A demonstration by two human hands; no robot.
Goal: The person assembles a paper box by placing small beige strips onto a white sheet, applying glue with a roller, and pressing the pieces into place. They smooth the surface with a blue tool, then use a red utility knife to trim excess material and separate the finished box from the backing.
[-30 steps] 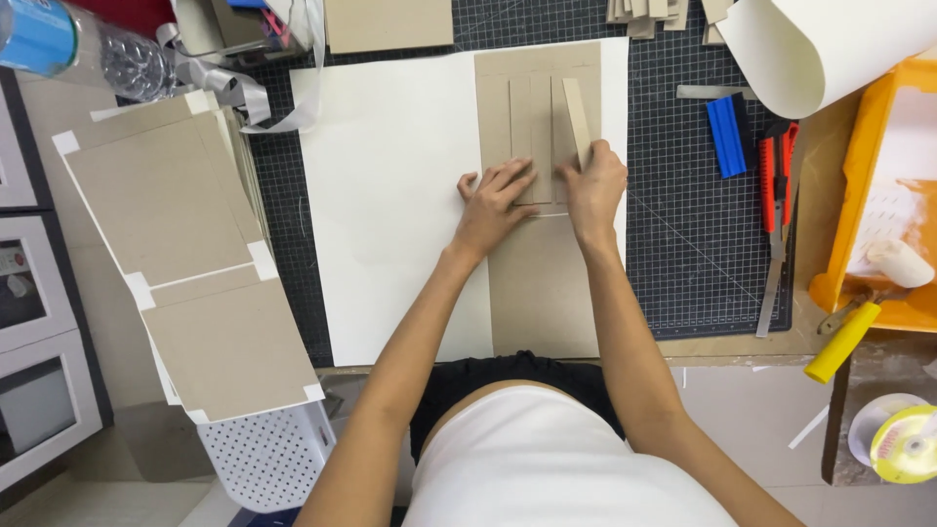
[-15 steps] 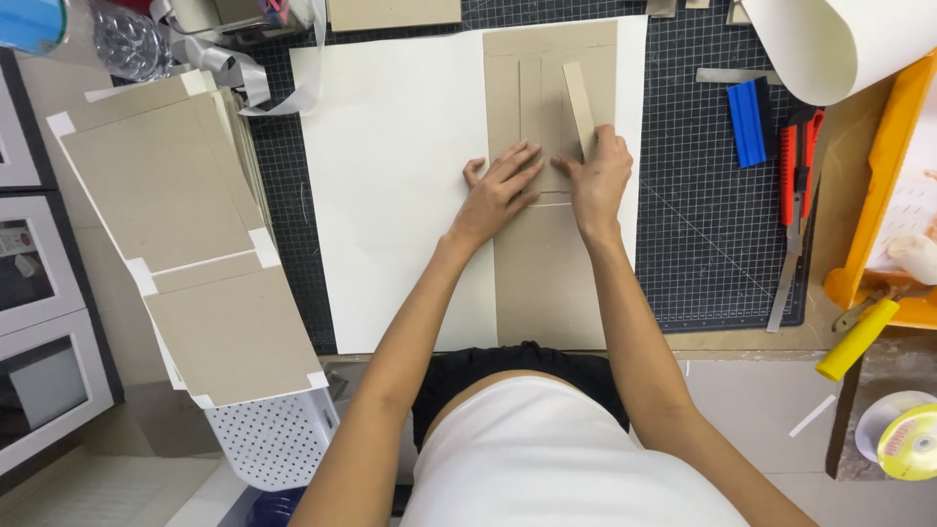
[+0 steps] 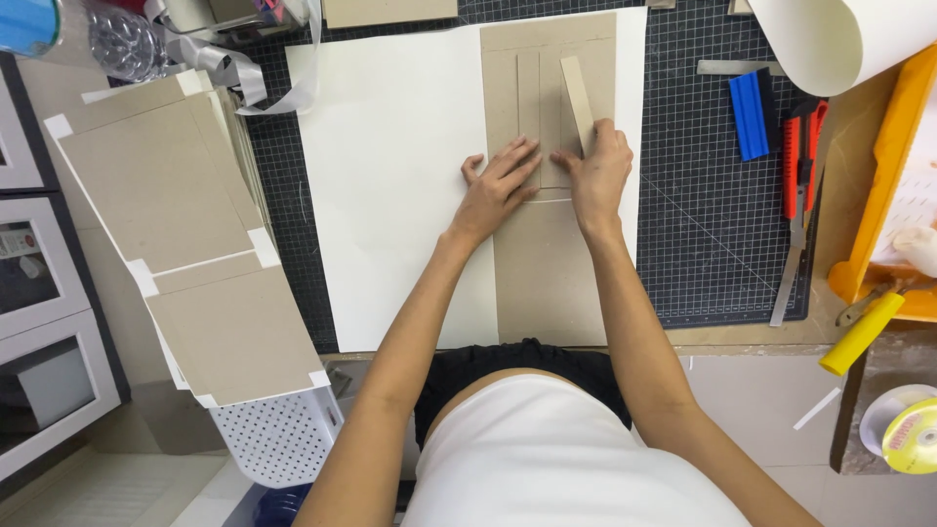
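Note:
A long grey cardboard panel (image 3: 547,273) lies on a white paper sheet (image 3: 390,176) over a dark gridded cutting mat (image 3: 703,234). My left hand (image 3: 498,185) presses flat on the panel, fingers spread over a narrow cardboard strip (image 3: 528,93) lying along it. My right hand (image 3: 597,171) pinches the lower end of a second thin cardboard strip (image 3: 576,98), which stands tilted on the panel's right part.
A stack of taped cardboard panels (image 3: 185,244) sits at the left over a perforated white basket (image 3: 278,434). On the right lie a blue scraper (image 3: 752,115), red utility knife (image 3: 795,161), metal ruler (image 3: 793,268), yellow tool (image 3: 861,334), orange tray (image 3: 883,166) and paper roll (image 3: 839,39). A tape roll (image 3: 913,434) rests lower right.
The view has shifted slightly; my hands stay on the panel. My left fingers have slid a little up along the flat strip, and my right hand keeps gripping the tilted strip.

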